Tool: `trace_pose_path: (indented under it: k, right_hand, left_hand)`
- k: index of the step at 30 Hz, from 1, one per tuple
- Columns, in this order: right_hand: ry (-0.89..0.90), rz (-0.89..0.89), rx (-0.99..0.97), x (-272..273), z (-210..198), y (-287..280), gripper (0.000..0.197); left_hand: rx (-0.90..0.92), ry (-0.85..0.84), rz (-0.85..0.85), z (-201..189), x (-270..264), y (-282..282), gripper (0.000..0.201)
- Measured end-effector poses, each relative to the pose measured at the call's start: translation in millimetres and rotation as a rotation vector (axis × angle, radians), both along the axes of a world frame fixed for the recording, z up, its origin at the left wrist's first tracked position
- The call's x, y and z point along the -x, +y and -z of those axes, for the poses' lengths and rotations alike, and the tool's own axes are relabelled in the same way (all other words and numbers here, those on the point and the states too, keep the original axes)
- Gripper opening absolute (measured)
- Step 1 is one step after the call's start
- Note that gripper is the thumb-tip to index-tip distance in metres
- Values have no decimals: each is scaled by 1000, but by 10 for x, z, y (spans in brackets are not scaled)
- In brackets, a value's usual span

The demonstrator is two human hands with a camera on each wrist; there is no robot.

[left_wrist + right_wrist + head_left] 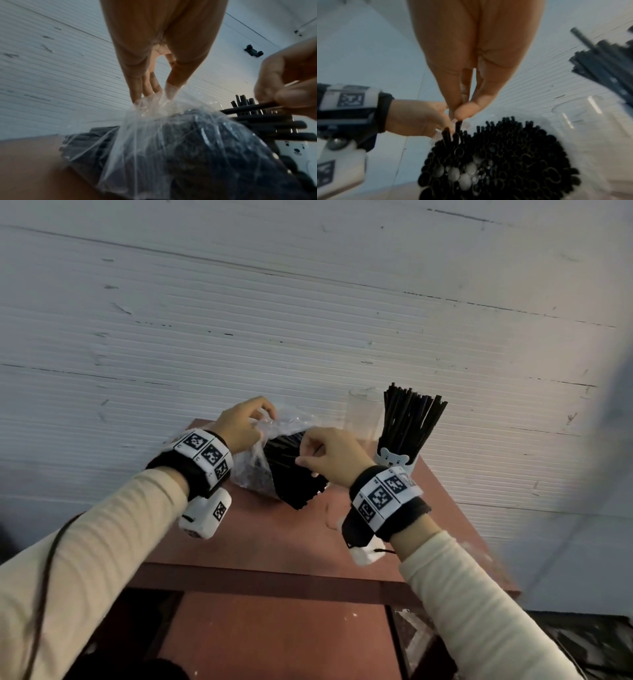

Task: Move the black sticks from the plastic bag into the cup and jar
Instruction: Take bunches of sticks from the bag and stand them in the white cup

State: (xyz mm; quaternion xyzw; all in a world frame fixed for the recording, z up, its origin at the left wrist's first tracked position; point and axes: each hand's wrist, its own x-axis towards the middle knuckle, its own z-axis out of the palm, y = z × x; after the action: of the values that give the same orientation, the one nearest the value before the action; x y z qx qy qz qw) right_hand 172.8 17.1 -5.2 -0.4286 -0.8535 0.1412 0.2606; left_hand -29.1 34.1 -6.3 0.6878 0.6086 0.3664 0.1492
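Right, head view first: we saw both hands over the bag [260,460], which lay on a reddish table [274,542] against a ribbed white wall [308,302]. Left hand [239,426] pinched the crumpled bag top with fingers curled. Right hand [329,457] was curled at the bag mouth, fingertips on the sticks [291,474] poking out of it. Bear-print cup [394,462] stood at the table's back right, already packed with upright sticks fanning out. Clear jar [364,416] stood just beside it on the left, looking empty. Both wrists wore black bands with printed markers.

Left wrist view: thumb and fingers [145,86] were pressed together on the bag's gathered film [154,115], with dark sticks bulging inside. The right hand [288,83] pinched one stick [248,108] lying roughly level, above several others jutting from the bag. We could see the cup [295,150] behind them.

Right wrist view: thumb and fingers [465,111] were closed on a single stick end [458,125], raised above the bundle of hollow stick ends [496,155]. The left hand [416,117] held film just beside it. The jar [583,121] and the cup's sticks [604,65] showed at right, blurred.
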Motion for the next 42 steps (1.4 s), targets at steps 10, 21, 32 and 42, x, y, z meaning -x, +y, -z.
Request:
trace_pose_path:
  k: [10,21,32,42]
  right_hand:
    - [-264,27,-46,346,-30,91,27]
    - [-450,8,-146,1017,87,283,36]
    - [-324,-69,-95,743,8,260,34]
    - [-463,89,-33,1100,30,187,32]
  left_hand:
    - [47,96,61,92,240,-39,36]
    - [-56,-42,-68,-4,570,-42,44]
    - [22,-11,58,113,667,-15,47]
    - [-33,-38,26,98,624,-8,49]
